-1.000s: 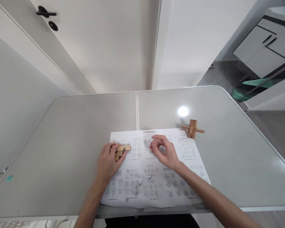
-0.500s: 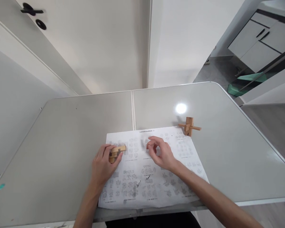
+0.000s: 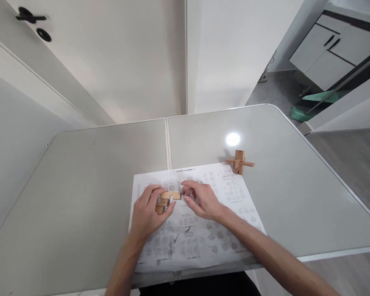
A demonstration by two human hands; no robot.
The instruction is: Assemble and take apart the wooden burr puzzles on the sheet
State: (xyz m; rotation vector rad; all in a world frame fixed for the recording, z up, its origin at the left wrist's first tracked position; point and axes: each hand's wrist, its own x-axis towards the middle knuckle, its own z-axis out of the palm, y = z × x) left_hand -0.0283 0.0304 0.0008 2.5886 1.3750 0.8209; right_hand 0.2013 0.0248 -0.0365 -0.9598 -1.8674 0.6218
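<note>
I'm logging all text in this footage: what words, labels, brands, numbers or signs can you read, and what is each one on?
None can be read with certainty.
Sheet: title along the far edge, too small to read.
Sheet: captions under the drawings, too small.
Sheet: two dark marks like handwriting, illegible.
Wooden cross: no readable text.
Wood pieces in the left hand: no readable text.

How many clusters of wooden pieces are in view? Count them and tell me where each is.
2. A pale cluster is in the left hand, which partly hides it; a crossed cluster stands at the far right corner of the printed sheet.
</note>
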